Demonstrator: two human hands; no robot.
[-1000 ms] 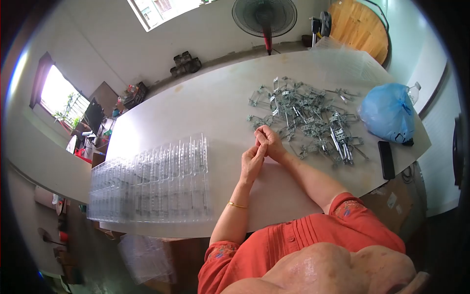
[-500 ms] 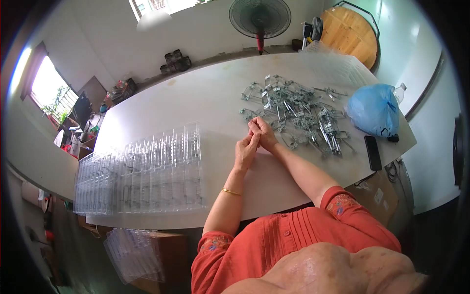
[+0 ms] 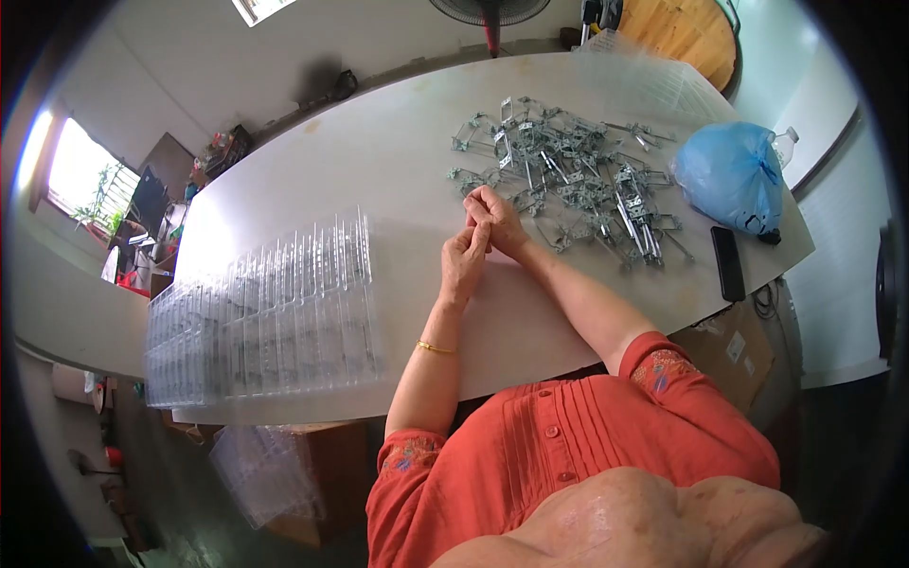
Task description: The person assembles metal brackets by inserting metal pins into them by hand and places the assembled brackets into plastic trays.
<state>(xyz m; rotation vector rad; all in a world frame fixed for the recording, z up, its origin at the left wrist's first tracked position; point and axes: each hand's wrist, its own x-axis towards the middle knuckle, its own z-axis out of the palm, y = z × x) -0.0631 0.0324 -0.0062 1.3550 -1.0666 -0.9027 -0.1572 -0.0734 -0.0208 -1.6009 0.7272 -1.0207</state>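
Note:
My left hand (image 3: 465, 260) and my right hand (image 3: 498, 220) touch each other over the white table (image 3: 407, 142), fingers curled and pressed together. Whether anything small lies between them is hidden. Just beyond my right hand spreads a heap of grey metal parts with thin rods (image 3: 578, 166). To the left of my left hand, clear plastic trays (image 3: 275, 317) lie on the table with slender parts visible in their slots.
A tied blue plastic bag (image 3: 729, 175) rests at the right, with a black phone (image 3: 728, 264) nearer me. More clear trays (image 3: 653, 80) lie at the far right corner. A fan (image 3: 490, 14) stands behind the table. Below the left edge is a cardboard box (image 3: 331, 464).
The camera view has shifted, so the table and its contents sit higher in the picture. My hands remain together beside the metal heap.

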